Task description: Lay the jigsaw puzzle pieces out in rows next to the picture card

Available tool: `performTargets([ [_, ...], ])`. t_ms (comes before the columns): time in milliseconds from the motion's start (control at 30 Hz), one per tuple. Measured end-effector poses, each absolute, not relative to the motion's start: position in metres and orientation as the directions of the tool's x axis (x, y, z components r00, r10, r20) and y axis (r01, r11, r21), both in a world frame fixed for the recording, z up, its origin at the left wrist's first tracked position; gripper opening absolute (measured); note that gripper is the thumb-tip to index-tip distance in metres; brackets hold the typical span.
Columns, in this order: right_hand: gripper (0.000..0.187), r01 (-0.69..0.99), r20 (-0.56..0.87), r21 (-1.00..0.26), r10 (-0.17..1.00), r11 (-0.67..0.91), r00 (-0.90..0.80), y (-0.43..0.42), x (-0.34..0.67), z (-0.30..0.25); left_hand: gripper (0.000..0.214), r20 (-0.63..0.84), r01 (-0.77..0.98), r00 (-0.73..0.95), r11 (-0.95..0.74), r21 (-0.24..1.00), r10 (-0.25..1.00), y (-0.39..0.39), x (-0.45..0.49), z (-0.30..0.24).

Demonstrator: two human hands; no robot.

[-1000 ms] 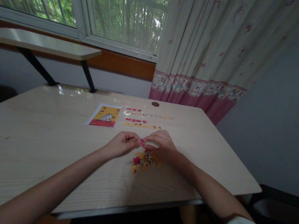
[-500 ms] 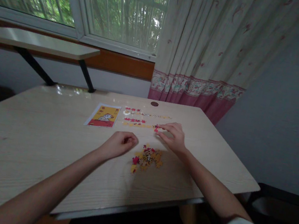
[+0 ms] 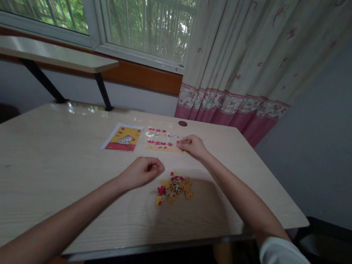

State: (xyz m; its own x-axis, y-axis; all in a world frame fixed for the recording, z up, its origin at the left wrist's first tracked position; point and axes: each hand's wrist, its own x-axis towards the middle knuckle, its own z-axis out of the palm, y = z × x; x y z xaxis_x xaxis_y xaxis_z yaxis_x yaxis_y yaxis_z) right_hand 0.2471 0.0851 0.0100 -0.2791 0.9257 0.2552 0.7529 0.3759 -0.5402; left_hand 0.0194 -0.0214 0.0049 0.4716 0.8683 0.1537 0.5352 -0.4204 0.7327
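My right hand (image 3: pixel 194 147) reaches over the far part of the table, thumb and fingertips pinched on a red puzzle piece (image 3: pixel 178 143). That piece is at the right end of a row of red puzzle pieces (image 3: pixel 159 143). Just below runs a row of yellow pieces (image 3: pixel 159 148). My left hand (image 3: pixel 141 172) rests on the table in a loose fist, and nothing shows in it. Close to its right lies a loose pile of puzzle pieces (image 3: pixel 176 188), mostly yellow with some red and white.
A picture sheet (image 3: pixel 123 137) with a white animal on yellow and red lies left of the rows. Farther back are a short red row (image 3: pixel 157 130) and a longer pale row (image 3: pixel 168 135). A raised shelf (image 3: pixel 44 52) stands at the back left of the table (image 3: pixel 37 172).
My right hand has moved left and slightly away from me, carrying the red puzzle piece to the end of the red row. My left hand stays in place.
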Motion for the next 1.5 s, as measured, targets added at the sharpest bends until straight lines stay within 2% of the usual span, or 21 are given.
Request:
performTargets([
  [100, 0.027, 0.772, 0.167, -0.545, 0.945, 0.327, -0.282, 0.098, 0.245, 0.007, 0.023, 0.153, 0.537, 0.469, -0.418, 0.733, 0.87, -0.022, 0.02, 0.005],
  [467, 0.029, 0.792, 0.088, -0.528, 0.947, 0.307, -0.309, 0.107, 0.243, 0.002, 0.023, 0.149, 0.516, 0.477, -0.413, 0.75, 0.866, -0.023, 0.021, 0.007],
  [567, 0.032, 0.817, 0.117, -0.489, 0.951, 0.305, -0.285, 0.103, 0.247, 0.007, 0.023, 0.14, 0.52, 0.478, -0.408, 0.751, 0.867, -0.023, 0.021, 0.007],
  [667, 0.027, 0.801, 0.21, -0.49, 0.938, 0.344, -0.275, 0.09, 0.254, 0.015, 0.024, 0.135, 0.534, 0.471, -0.404, 0.743, 0.872, -0.023, 0.021, 0.007],
  [767, 0.021, 0.705, 0.26, -0.529, 0.88, 0.473, -0.397, 0.066, 0.262, 0.021, 0.024, 0.146, 0.536, 0.481, -0.421, 0.732, 0.865, -0.023, 0.021, 0.007],
  [900, 0.019, 0.514, 0.248, -0.567, 0.729, 0.643, -0.638, 0.032, 0.268, 0.022, 0.025, 0.157, 0.533, 0.507, -0.452, 0.715, 0.848, -0.022, 0.02, 0.005],
  [1033, 0.023, 0.429, 0.227, -0.5, 0.592, 0.752, -0.773, 0.015, 0.263, 0.015, 0.025, 0.154, 0.541, 0.52, -0.464, 0.702, 0.84, -0.022, 0.019, 0.002],
  [1100, 0.022, 0.432, 0.19, -0.465, 0.564, 0.773, -0.804, 0.012, 0.26, 0.012, 0.024, 0.153, 0.548, 0.52, -0.465, 0.695, 0.84, -0.022, 0.019, 0.003],
  [1267, 0.014, 0.478, 0.158, -0.435, 0.588, 0.763, -0.793, 0.013, 0.256, 0.01, 0.023, 0.142, 0.562, 0.532, -0.474, 0.678, 0.835, -0.023, 0.02, 0.006],
  [1500, 0.009, 0.507, 0.166, -0.562, 0.69, 0.653, -0.704, 0.008, 0.252, 0.01, 0.027, 0.132, 0.566, 0.538, -0.472, 0.676, 0.833, -0.022, 0.021, 0.004],
])
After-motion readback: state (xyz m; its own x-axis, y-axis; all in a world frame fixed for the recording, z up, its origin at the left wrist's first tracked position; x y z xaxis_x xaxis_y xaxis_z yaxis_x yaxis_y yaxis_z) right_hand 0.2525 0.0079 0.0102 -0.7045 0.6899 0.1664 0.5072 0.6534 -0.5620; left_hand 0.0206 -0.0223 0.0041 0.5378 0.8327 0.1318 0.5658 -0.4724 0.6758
